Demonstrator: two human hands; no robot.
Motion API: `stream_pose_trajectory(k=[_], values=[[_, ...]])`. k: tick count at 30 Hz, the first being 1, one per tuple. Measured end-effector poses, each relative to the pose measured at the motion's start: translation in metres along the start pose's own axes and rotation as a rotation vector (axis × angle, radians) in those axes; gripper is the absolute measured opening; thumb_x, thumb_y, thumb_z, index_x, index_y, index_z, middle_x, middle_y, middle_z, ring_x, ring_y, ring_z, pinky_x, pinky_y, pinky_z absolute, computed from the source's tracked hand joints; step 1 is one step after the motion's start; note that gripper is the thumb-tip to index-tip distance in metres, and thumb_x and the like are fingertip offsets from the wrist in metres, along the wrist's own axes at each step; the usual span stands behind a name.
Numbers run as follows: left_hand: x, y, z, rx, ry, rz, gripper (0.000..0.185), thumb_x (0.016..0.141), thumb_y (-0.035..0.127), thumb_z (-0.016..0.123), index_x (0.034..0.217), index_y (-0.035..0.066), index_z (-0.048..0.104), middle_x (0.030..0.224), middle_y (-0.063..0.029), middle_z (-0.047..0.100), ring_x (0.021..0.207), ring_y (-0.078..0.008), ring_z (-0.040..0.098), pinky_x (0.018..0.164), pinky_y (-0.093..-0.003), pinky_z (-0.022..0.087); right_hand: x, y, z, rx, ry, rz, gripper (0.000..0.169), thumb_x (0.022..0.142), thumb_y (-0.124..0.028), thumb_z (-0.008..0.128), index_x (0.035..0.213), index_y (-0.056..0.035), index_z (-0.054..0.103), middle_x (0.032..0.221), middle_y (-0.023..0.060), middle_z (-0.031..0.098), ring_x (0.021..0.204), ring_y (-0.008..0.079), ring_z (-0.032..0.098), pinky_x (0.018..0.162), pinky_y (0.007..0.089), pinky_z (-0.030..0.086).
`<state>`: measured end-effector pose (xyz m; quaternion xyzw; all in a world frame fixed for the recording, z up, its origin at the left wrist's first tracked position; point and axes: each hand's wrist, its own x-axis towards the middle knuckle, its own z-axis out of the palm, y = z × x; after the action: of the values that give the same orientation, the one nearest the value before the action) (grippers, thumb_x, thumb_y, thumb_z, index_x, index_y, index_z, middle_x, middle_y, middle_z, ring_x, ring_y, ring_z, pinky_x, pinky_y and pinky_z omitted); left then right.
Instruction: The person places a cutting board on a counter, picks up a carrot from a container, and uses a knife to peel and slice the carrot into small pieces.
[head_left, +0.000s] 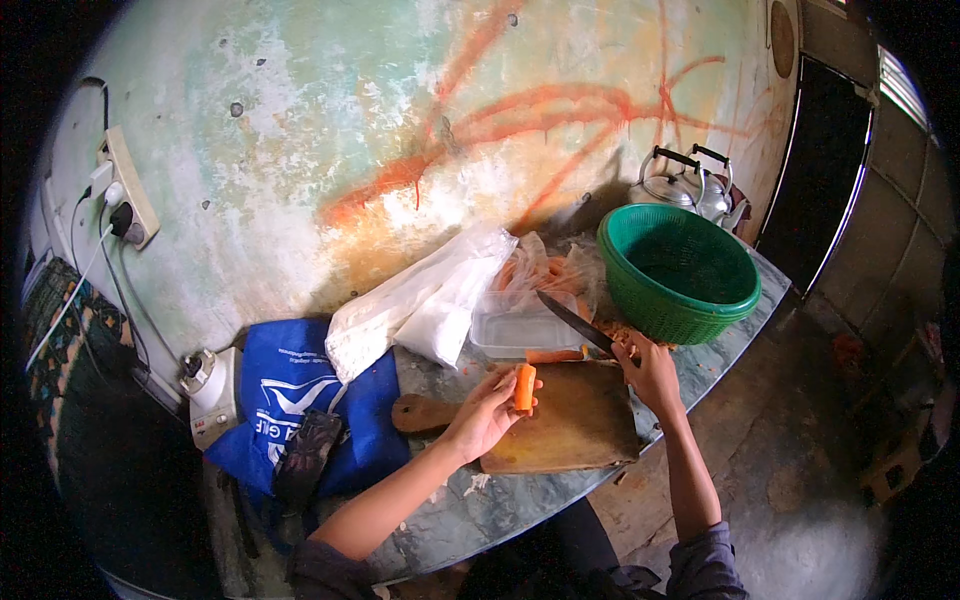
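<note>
My left hand (487, 412) grips a short peeled piece of carrot (525, 387), held up above a wooden cutting board (574, 427). The board's rounded handle (424, 414) points left, partly behind my left wrist. In my right hand (651, 371) is a knife (574, 322), its dark blade angled up and to the left, apart from the carrot piece. Another carrot (556, 355) lies at the board's far edge. Behind it stands a clear plastic container (517, 330). Orange shavings (619, 331) lie partly hidden behind the knife and my right hand.
Green plastic baskets (679, 262), nested, stand at the right, with metal kettles (679, 187) behind. A bag of carrots (544, 270) and white plastic bags (427, 307) sit near the wall. On the left are a blue bag (292, 367), a dark phone-like object (307, 450) and a white appliance (214, 397).
</note>
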<state>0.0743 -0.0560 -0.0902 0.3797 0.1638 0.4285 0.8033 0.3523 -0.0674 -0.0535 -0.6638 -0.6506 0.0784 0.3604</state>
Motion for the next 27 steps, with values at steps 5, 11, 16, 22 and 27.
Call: stream_pose_trajectory(k=[5, 11, 16, 22, 27], values=[[0.002, -0.001, 0.0, -0.02, -0.015, -0.044, 0.032, 0.1, 0.021, 0.05, 0.129, 0.007, 0.049, 0.12, -0.0147, 0.06, 0.099, -0.0197, 0.062, 0.084, -0.0312, 0.053, 0.011, 0.026, 0.01, 0.033, -0.018, 0.083, 0.027, 0.093, -0.028, 0.056, 0.107, -0.0049, 0.057, 0.088, 0.0238, 0.066, 0.084, 0.0437, 0.063, 0.073, 0.0496, 0.048], [-0.001, 0.003, 0.001, -0.014, -0.007, -0.056, 0.031, 0.099, 0.023, 0.052, 0.127, 0.009, 0.052, 0.12, -0.0146, 0.06, 0.098, -0.0209, 0.062, 0.085, -0.0339, 0.051, 0.006, -0.002, 0.004, 0.158, 0.03, 0.068, 0.027, 0.091, -0.022, 0.06, 0.109, -0.0059, 0.047, 0.092, 0.0226, 0.065, 0.09, 0.0448, 0.062, 0.075, 0.0496, 0.047], [-0.001, 0.003, 0.002, -0.019, -0.014, -0.048, 0.031, 0.1, 0.022, 0.05, 0.127, 0.007, 0.051, 0.118, -0.0142, 0.06, 0.098, -0.0195, 0.063, 0.082, -0.0299, 0.053, -0.003, -0.007, -0.007, 0.23, -0.101, -0.085, 0.03, 0.086, -0.011, 0.065, 0.11, -0.0057, 0.048, 0.096, 0.0183, 0.062, 0.097, 0.0338, 0.063, 0.084, 0.0402, 0.047], [0.0, 0.002, 0.002, -0.008, -0.026, -0.047, 0.031, 0.1, 0.022, 0.051, 0.127, 0.007, 0.051, 0.116, -0.0137, 0.061, 0.097, -0.0192, 0.063, 0.082, -0.0301, 0.053, -0.01, -0.003, -0.01, 0.205, -0.042, -0.062, 0.038, 0.083, -0.007, 0.065, 0.12, -0.0061, 0.056, 0.113, 0.0181, 0.064, 0.103, 0.0328, 0.063, 0.092, 0.0387, 0.047], [-0.001, 0.003, 0.001, -0.029, -0.008, -0.055, 0.033, 0.097, 0.019, 0.055, 0.128, 0.009, 0.052, 0.12, -0.0146, 0.059, 0.101, -0.0228, 0.061, 0.089, -0.035, 0.051, -0.018, -0.013, -0.011, 0.221, 0.03, -0.088, 0.047, 0.085, -0.009, 0.064, 0.129, -0.0083, 0.05, 0.109, 0.0205, 0.065, 0.098, 0.0345, 0.064, 0.087, 0.0397, 0.048]])
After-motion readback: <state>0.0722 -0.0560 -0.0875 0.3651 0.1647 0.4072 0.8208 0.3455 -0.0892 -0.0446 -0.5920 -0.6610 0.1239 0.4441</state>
